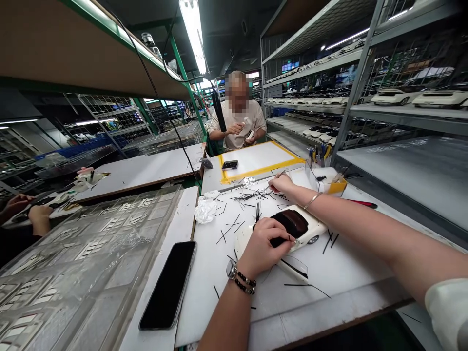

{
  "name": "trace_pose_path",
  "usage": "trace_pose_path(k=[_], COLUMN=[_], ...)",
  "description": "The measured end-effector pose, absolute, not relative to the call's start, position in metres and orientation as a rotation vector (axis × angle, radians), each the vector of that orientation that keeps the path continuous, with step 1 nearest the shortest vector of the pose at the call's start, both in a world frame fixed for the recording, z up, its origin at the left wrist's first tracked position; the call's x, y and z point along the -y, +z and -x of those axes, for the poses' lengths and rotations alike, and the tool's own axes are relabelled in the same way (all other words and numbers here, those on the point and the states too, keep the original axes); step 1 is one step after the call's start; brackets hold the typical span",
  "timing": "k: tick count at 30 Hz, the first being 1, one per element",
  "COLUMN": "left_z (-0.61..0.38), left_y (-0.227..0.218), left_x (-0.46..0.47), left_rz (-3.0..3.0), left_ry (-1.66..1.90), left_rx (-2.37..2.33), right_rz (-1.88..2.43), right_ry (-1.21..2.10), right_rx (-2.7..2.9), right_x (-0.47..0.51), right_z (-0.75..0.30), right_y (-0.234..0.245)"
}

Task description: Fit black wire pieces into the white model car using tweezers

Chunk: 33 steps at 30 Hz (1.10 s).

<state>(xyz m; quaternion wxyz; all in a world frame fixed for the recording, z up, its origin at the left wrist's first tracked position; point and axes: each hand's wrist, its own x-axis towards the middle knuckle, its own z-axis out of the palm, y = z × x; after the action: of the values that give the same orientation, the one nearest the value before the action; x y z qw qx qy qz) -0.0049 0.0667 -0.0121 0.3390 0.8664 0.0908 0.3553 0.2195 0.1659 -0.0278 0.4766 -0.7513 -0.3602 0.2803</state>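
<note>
the left grip (pixel 263 243) is closed over the dark roof of the white model car (pixel 310 228), which lies on the counter (pixel 347 273) just in front of the person. the right grip (pixel 282 184) is pinched shut on a thin tool (pixel 276 177), close to the heap of black strips (pixel 252 196). i think it is best to hold the car flat so it cannot roll, and to take only one strip, near its end.

Unseen beneath the left hand (pixel 265 243): half the model car (pixel 309 228).
</note>
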Motion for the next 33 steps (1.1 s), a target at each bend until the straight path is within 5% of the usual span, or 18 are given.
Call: trace_pose_path(k=[16, 33], left_z=[0.001, 0.001], left_y=[-0.016, -0.018], left_x=[-0.065, -0.066], left_rz=[-2.346, -2.354], left_ry=[0.962, 0.892], left_rx=[-0.159, -0.222], right_rz=[1.740, 1.703], right_ry=[0.433, 0.505], right_rx=[1.345, 1.185], right_x=[-0.119, -0.133], right_z=[-0.235, -0.239], right_y=[-0.014, -0.033])
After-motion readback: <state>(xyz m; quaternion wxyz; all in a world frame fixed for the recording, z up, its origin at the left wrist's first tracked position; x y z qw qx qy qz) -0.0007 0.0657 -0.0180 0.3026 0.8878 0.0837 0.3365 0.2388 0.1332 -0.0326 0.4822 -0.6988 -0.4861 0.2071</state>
